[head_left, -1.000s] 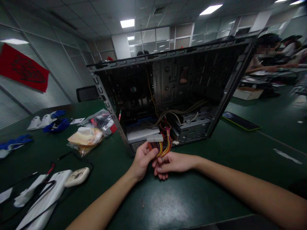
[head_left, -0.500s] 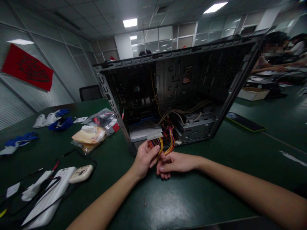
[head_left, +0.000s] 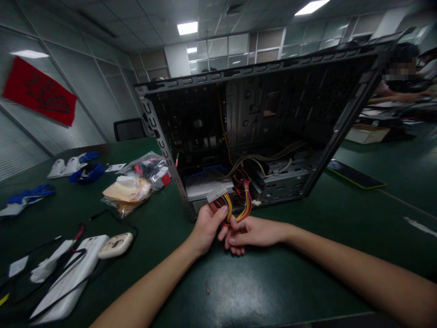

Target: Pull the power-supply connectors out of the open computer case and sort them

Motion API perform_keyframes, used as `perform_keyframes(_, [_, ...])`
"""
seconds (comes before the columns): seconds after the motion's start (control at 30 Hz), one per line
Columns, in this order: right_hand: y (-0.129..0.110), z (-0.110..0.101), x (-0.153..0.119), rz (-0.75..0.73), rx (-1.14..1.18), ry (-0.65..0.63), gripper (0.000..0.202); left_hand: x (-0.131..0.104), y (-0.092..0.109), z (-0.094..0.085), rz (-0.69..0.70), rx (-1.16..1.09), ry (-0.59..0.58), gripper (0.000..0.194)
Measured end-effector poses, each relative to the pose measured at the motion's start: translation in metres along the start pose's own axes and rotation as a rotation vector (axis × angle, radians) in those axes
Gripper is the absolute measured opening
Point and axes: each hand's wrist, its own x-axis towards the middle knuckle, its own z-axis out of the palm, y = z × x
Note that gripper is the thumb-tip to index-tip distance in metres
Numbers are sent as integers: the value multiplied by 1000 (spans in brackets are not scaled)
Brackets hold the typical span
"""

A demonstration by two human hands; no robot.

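Note:
An open black computer case (head_left: 252, 123) stands on the green table with its inside facing me. From its lower part a multicoloured power supply cable (head_left: 246, 202) loops out toward me, ending in a wide white connector (head_left: 217, 195). My left hand (head_left: 206, 228) is closed around the wires just below this connector, thumb on top. Beside it, my right hand (head_left: 247, 234) has curled fingers, with the index finger at the bottom of the cable loop. The power supply (head_left: 208, 187) sits behind the connector, and a metal drive cage (head_left: 282, 187) is to its right.
Bagged parts (head_left: 128, 189) lie left of the case, with blue-and-white gloves (head_left: 29, 200) farther left. A white power bank (head_left: 71, 282) with black cables lies at the front left. A phone (head_left: 357, 174) and an open box (head_left: 367, 133) are at right, near another person (head_left: 398, 91).
My left hand has tipped the connector slightly down and left. My right hand stays almost in place at the loop. The view has shifted a little.

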Motion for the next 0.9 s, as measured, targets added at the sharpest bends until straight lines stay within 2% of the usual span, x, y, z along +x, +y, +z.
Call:
perform_keyframes(0.17, [2, 0, 1, -8, 9, 3, 40, 1, 3, 1, 29, -57, 12, 34])
perform_keyframes(0.47, [1, 2, 2, 0, 36, 4, 46, -3, 1, 1, -27, 39, -119, 50])
perform_keyframes(0.57, [-1, 2, 1, -2, 27, 0, 44, -4, 2, 5, -21, 37, -102, 47])
perform_keyframes(0.67, [-1, 2, 1, -8, 30, 0, 43, -4, 2, 8, 30, -26, -28, 36])
perform_keyframes(0.77, [-2, 1, 0, -13, 23, -1, 43, -5, 1, 9, 39, -54, 13, 34])
perform_keyframes(0.9, [-2, 2, 0, -6, -13, -14, 41, -7, 0, 10, -23, 0, -88, 44])
